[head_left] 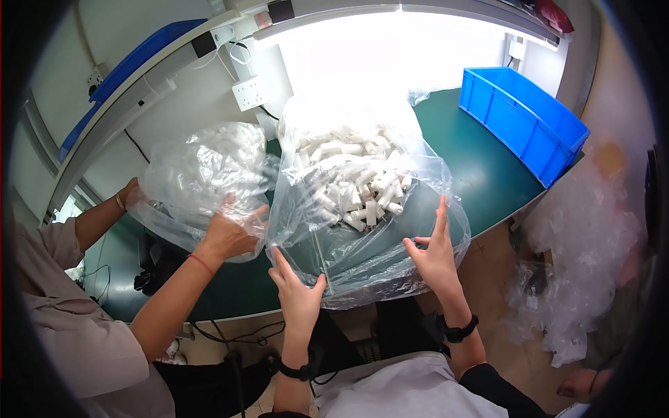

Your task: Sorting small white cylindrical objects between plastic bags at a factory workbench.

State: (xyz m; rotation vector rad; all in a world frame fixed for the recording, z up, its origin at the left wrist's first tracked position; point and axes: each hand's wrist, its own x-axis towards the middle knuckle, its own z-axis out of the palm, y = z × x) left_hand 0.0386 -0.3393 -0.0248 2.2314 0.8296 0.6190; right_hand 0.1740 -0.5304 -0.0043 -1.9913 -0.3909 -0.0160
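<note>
In front of me a large clear plastic bag [432, 177] lies with its mouth toward me. Inside it is a heap of small white cylindrical pieces [359, 184], too small to name more exactly. My left hand [298, 287] is at the near left edge of the bag, fingers apart and thumb out. At the near right edge is my right hand [433, 254], with its fingers spread and pointing up. Neither hand appears to grip anything; how far each touches the film cannot be told.
On my left, a co-worker's hands [233, 226] handle another clear bag [216, 157] filled with white pieces. A blue bin [523, 122] stands at the back right of the green table [446, 115]. Clear plastic bags [578, 258] hang beside the table. A white power strip [248, 93] is at the back.
</note>
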